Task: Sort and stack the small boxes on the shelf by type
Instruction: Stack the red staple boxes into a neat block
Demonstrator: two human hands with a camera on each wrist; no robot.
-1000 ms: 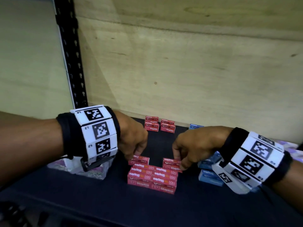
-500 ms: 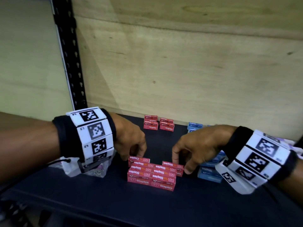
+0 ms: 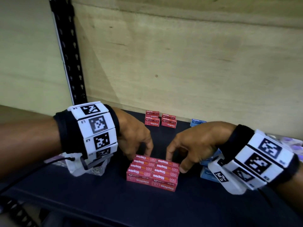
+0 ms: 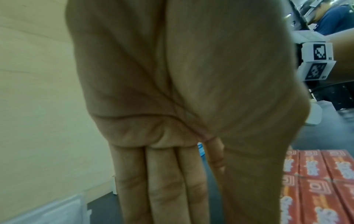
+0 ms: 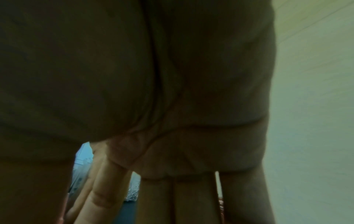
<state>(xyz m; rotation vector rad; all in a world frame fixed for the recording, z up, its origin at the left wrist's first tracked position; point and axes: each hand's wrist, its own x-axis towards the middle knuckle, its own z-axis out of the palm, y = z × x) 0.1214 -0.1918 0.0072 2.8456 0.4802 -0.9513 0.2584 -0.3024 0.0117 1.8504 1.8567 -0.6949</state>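
Note:
A flat block of red Staples boxes (image 3: 152,172) lies on the dark shelf (image 3: 147,208), two boxes wide. My left hand (image 3: 139,150) touches its rear left box with straight fingers (image 4: 164,189); the red boxes (image 4: 316,189) show beside them. My right hand (image 3: 181,155) touches the rear right box, thumb against the block's right side; its fingers (image 5: 191,200) look straight. A second small stack of red boxes (image 3: 159,121) stands at the back. Blue boxes (image 3: 197,124) sit behind my right hand, and more blue boxes (image 3: 207,175) lie under my right wrist.
A clear plastic bag of small metal items (image 3: 93,168) lies under my left wrist. The wooden back panel (image 3: 180,63) and a black slotted upright (image 3: 67,54) close the shelf behind and left. Purple packets (image 3: 291,145) sit at the far right.
The two rear red boxes, apart from the block a second ago, now sit flush against it. Both hands have come closer together at the back of the block.

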